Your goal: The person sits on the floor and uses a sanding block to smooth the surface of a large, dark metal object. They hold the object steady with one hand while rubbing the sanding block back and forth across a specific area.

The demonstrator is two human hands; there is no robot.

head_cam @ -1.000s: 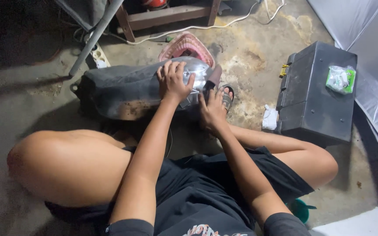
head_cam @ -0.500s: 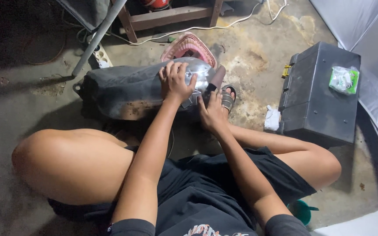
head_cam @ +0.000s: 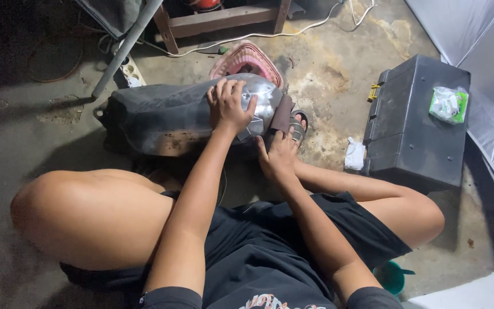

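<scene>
A dark rounded metal tank-like part (head_cam: pixel 161 117) lies on its side on the concrete floor in front of me, its right end bare shiny metal. My left hand (head_cam: pixel 228 106) lies flat on top of that shiny end with the fingers spread. My right hand (head_cam: pixel 278 154) presses a brownish sheet of sandpaper (head_cam: pixel 283 114) against the part's right lower end. I sit on the floor with my knees apart and a sandalled foot (head_cam: pixel 298 126) beside the part.
A dark grey toolbox (head_cam: pixel 413 123) stands at the right with a green-and-white packet (head_cam: pixel 448 104) on its lid. A pink basket (head_cam: pixel 247 57) sits behind the part. A metal pole (head_cam: pixel 124 48), a power strip (head_cam: pixel 131 71), a white cable and wooden furniture lie beyond. A teal cup (head_cam: pixel 391 277) is by my right thigh.
Both hands stay on the part's right end; the right hand with the sandpaper has shifted only slightly. The view has drifted a little.
</scene>
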